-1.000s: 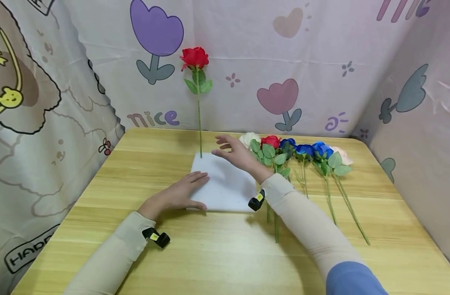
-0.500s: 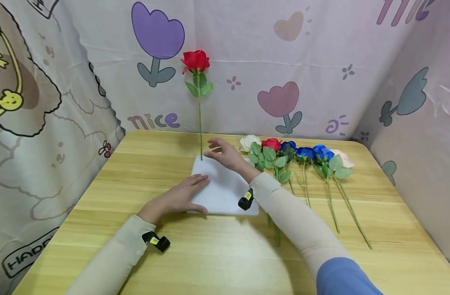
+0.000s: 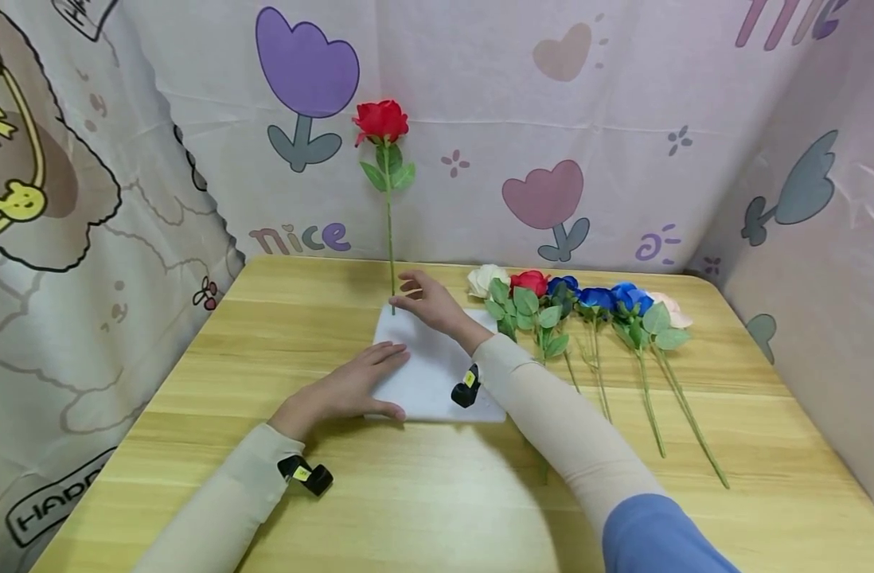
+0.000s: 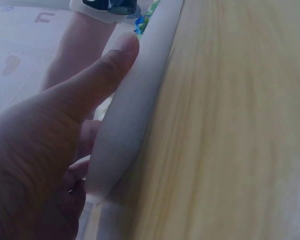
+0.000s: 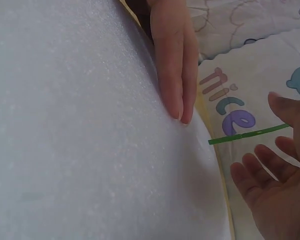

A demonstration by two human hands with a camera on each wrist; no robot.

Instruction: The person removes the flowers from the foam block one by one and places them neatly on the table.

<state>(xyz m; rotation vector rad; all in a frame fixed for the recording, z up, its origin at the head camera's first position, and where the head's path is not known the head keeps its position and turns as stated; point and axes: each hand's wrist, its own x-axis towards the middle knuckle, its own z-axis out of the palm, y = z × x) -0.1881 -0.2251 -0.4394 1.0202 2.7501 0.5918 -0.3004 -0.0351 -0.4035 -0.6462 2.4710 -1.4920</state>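
Observation:
A red artificial rose (image 3: 381, 121) stands upright at the far left part of a white foam board (image 3: 437, 374), its thin green stem (image 5: 247, 134) meeting the board near the back edge. My right hand (image 3: 433, 304) is just right of the stem's lower end, thumb and fingers spread apart; in the right wrist view the stem passes between thumb and fingers without being pinched. My left hand (image 3: 354, 380) rests on the board's left side, fingers laid on its top and thumb (image 4: 110, 70) along the front edge.
Right of the board lie several more artificial roses: a white one (image 3: 487, 280), a red one (image 3: 530, 282), blue ones (image 3: 630, 297) and a pale pink one (image 3: 672, 310), stems toward the front. A printed curtain (image 3: 451, 79) hangs behind the wooden table (image 3: 423, 493).
My right hand has moved left and slightly lower, closer to the rose's stem. The left hand stays on the board and the red rose stays upright.

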